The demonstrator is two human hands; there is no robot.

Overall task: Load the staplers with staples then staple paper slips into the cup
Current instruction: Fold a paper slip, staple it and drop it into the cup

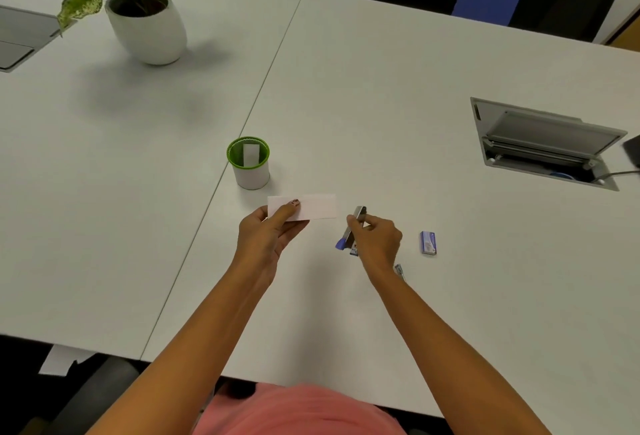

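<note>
My left hand (268, 232) pinches the left end of a white paper slip (313, 206), held flat just above the table. To its right, my right hand (375, 237) grips a small blue and silver stapler (354, 230), its metal nose pointing toward the slip's right end but apart from it. Behind the slip stands a white cup with a green rim (250, 166), with one paper slip (250, 154) upright inside. A small blue staple box (428, 243) lies to the right of the stapler. A small metal piece (399, 270) lies by my right wrist.
A potted plant (147, 20) stands at the far left. An open cable hatch (543, 143) is sunk into the table at the right, another at the far left edge. A seam (242, 129) runs between the two white tabletops. Black chairs stand behind the table.
</note>
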